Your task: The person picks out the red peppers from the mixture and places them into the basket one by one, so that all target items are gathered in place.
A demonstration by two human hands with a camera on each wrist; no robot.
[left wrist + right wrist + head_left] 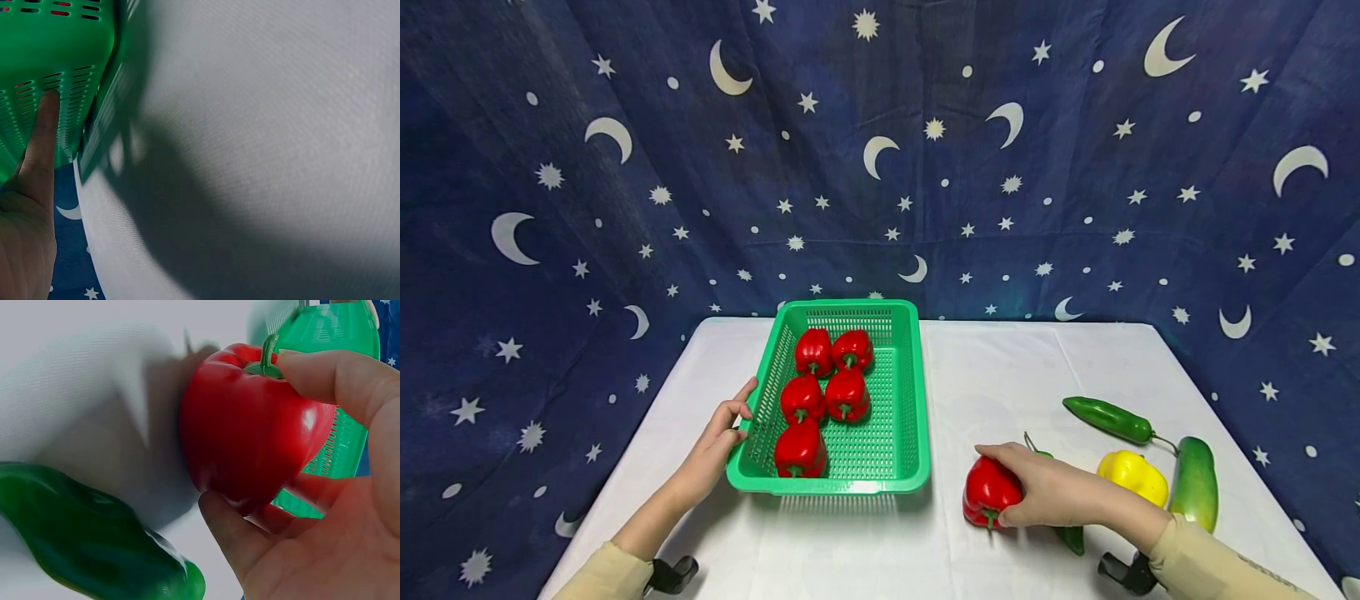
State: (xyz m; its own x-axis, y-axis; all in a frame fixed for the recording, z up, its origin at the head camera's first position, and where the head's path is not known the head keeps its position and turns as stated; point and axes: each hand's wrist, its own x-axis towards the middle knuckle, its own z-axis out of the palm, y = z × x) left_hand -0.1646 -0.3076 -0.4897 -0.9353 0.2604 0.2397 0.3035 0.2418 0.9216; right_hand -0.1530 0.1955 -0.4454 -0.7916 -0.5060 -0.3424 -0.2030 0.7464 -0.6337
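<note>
My right hand (1048,487) grips a red bell pepper (987,492) on the white cloth, right of the green basket (921,417). In the right wrist view, the thumb lies by the green stem and the other fingers (228,525) curl under the far end of the pepper (244,425). My left hand (715,442) touches the left side of the basket from outside. The left wrist view has one straight finger (45,131) against the slotted wall (56,50). Several red bell peppers (801,448) lie in the left part of the basket.
A dark green pepper (1070,539) lies partly hidden beneath my right forearm. Beyond it are a long green chili (1108,419), a yellow bell pepper (1135,475) and a green elongated vegetable (1197,483). A blue star-and-moon curtain (880,108) hangs behind the white-covered table (1000,358).
</note>
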